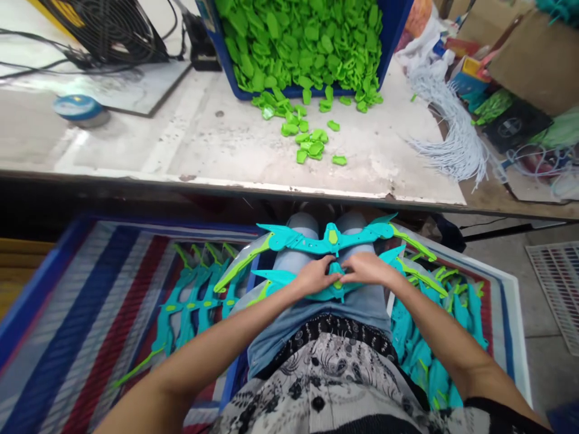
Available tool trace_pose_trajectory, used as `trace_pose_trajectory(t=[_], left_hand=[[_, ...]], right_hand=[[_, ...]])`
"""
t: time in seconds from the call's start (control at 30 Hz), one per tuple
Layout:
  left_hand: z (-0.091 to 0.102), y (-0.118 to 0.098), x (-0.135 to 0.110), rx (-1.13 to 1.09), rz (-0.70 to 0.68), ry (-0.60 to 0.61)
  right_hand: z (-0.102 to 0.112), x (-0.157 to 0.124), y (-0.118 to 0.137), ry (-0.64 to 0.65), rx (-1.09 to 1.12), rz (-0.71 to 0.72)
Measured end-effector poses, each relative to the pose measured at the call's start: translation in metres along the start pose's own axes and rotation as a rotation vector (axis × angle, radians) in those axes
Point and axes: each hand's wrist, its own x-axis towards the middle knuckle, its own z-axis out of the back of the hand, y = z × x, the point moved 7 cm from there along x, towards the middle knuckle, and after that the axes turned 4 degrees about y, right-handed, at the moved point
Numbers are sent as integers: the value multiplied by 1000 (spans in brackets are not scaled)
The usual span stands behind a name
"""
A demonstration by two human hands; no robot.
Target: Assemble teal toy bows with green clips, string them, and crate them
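Two turquoise toy bows with lime-green limb tips lie across my lap. The farther toy bow (312,243) shows a green piece in its raised centre. Over the middle of the nearer toy bow (280,278), my left hand (316,275) and my right hand (365,269) come together from either side. The fingers of both hands are bent and pressed onto its centre. The hands partly hide that centre, and a small green part shows between the fingertips.
A blue bin (235,90) of green pieces stands on the worktable (181,144), with several pieces spilled before it. More bows fill a blue-rimmed crate (49,271) at left and a white crate (520,325) at right. A fan (113,30) and white strings (447,132) sit on the table.
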Motion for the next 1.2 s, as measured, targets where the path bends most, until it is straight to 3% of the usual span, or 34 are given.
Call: trace_pose_trajectory(t=[0.03, 0.1, 0.17, 0.2, 0.27, 0.37, 0.47, 0.57, 0.67, 0.73, 0.8, 0.87, 0.97, 1.1, 1.2], left_hand=[[1, -6, -7, 87, -13, -88], [-2, -20, -22, 248, -94, -221], [-15, -28, -34, 372, -177, -224], [-22, -29, -38, 420, -197, -191], [-32, -28, -40, 498, -191, -118], [-33, -26, -35, 572, -137, -51], [-27, -28, -27, 589, -84, -11], [-16, -32, -22, 524, -62, 16], [-1, -35, -19, 424, -67, 44], [11, -37, -16, 378, -81, 60], [23, -37, -11, 334, -104, 83], [30, -37, -5, 261, -137, 135], [31, -32, 7, 89, -181, 252], [20, -14, 22, -79, -130, 346], [14, -4, 27, -122, -73, 331]], right_hand=[[24, 5, 1, -86, -17, 23], [87, 20, 2, -402, -52, 31], [145, 41, 5, -706, -109, 30], [167, 57, 8, -782, -143, 51], [196, 93, 13, -813, -193, 112], [215, 137, 13, -778, -217, 160], [222, 156, 8, -796, -197, 152], [229, 154, 4, -835, -156, 115], [230, 130, 4, -907, -79, 118], [218, 99, 5, -943, 5, 155], [193, 59, 4, -929, 128, 193], [154, 17, 0, -862, 294, 214], [73, -32, -10, -702, 594, 167], [-37, -54, -21, -550, 963, -35], [-80, -51, -20, -593, 1084, -114]])
